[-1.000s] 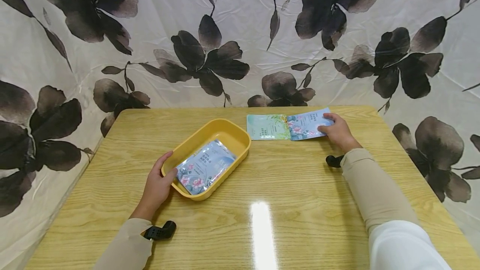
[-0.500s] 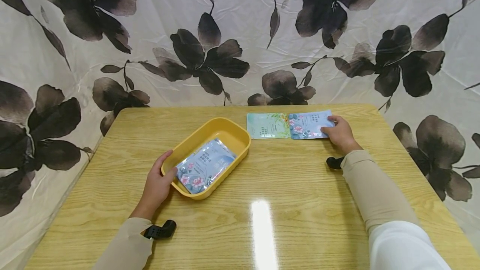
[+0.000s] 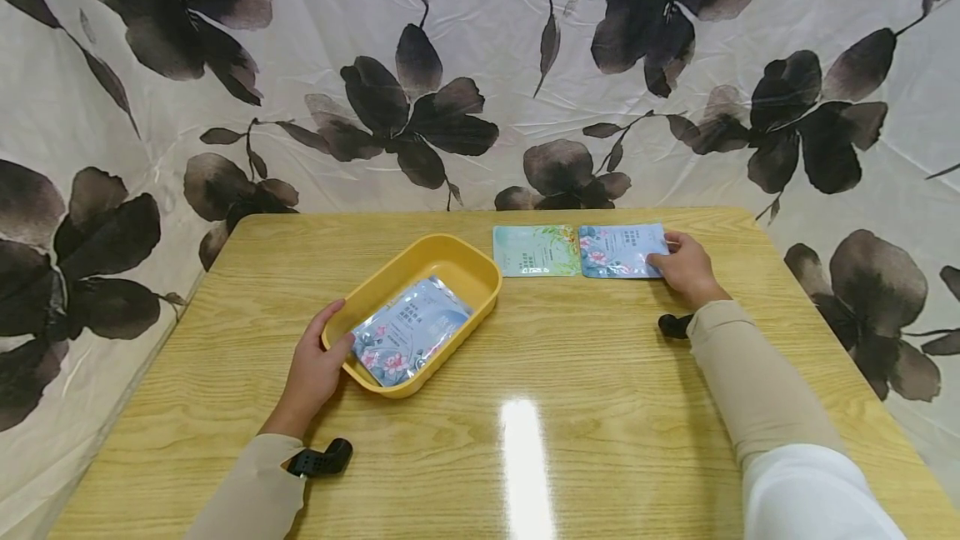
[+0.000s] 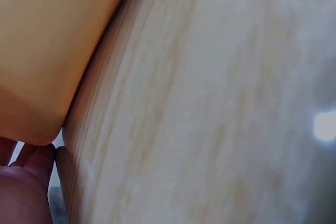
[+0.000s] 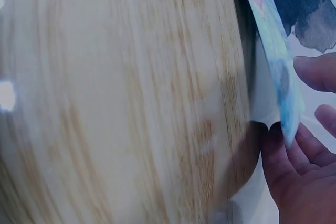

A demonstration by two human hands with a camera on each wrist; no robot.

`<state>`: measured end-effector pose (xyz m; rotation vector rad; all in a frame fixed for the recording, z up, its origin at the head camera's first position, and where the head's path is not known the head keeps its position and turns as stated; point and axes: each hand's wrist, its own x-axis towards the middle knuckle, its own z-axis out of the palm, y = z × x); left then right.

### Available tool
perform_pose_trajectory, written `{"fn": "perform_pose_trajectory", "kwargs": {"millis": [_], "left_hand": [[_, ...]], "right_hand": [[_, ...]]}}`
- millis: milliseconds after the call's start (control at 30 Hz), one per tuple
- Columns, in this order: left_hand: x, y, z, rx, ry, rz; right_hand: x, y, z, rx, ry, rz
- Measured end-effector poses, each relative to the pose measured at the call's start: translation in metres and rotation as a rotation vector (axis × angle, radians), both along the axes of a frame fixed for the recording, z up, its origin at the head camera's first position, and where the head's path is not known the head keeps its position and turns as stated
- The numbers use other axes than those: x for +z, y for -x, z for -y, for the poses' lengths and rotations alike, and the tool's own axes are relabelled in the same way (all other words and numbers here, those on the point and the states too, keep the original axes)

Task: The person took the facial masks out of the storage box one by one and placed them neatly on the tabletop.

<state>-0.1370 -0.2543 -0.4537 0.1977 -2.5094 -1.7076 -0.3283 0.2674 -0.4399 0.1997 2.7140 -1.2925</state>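
Head view: at the left, a yellow tub (image 3: 450, 252) was gripped at its near end by the left hand (image 3: 318, 363), with the thumb brought over the rim and the fingers set against the outer wall. The tub was judged light and stiff, best taken by that rim. Inside it, a floral packet (image 3: 411, 332) was laid face up; whether others were hidden beneath could not be told.

Further right, near the far edge of the surface (image 3: 600, 407), a green packet (image 3: 534, 252) was laid flat. Just beside it, on its right, a blue packet (image 3: 618, 252) was held by its right edge in the right hand (image 3: 686, 271), the thumb placed above and the fingers below, nearly closed on it. In the right wrist view that edge appeared slightly raised. Contact between the two packets could not be made out.

The blue packet was judged light, thin and bendable, its glossy film probably slippery; it would be best pinched at an edge, without its middle being squeezed or creased.
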Motion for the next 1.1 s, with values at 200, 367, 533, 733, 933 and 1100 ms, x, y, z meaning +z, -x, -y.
{"fn": "perform_pose_trajectory", "kwargs": {"millis": [200,367,533,733,933,1100], "left_hand": [[0.001,0.000,0.000,0.003,0.015,0.015],[0.001,-0.001,0.001,0.004,0.022,0.026],[0.001,0.000,0.002,0.003,0.031,0.028],[0.002,0.001,0.002,0.003,0.022,0.024],[0.002,0.000,0.002,0.003,0.019,0.028],[0.001,0.000,0.002,0.001,0.013,0.016]], "right_hand": [[-0.002,-0.001,-0.002,0.012,0.007,-0.016],[-0.003,-0.003,-0.003,0.024,0.025,-0.064],[0.004,-0.004,0.005,0.020,0.159,-0.124],[0.014,-0.005,0.019,0.063,0.261,-0.121],[0.022,-0.008,0.035,0.163,0.347,-0.125],[0.029,-0.013,0.054,0.256,0.417,-0.120]]}}
